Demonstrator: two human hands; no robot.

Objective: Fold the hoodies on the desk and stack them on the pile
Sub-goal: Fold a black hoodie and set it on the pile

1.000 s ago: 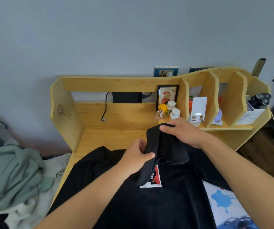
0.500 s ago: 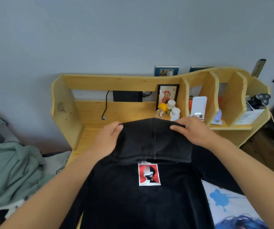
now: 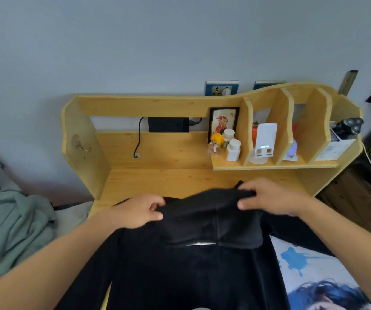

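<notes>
A black hoodie (image 3: 180,271) lies spread over the wooden desk (image 3: 162,180), its body running toward me. The hood (image 3: 211,222) is folded down onto the chest and almost hides the red and white patch; only a thin white strip shows. My left hand (image 3: 139,211) pinches the hood's left top corner. My right hand (image 3: 269,198) grips the hood's right top corner. Both hands hold the fabric slightly raised above the desk.
A heap of green and pale garments (image 3: 12,231) lies left of the desk. The shelf unit (image 3: 276,166) at the back right holds small bottles (image 3: 233,149), a figurine, a framed picture and a white stand. A blue-printed mat (image 3: 309,271) lies under the hoodie at right.
The hood has been pulled from a spread position down toward me over the chest, covering the patch. Both hands have moved nearer with it and now pinch its corners.
</notes>
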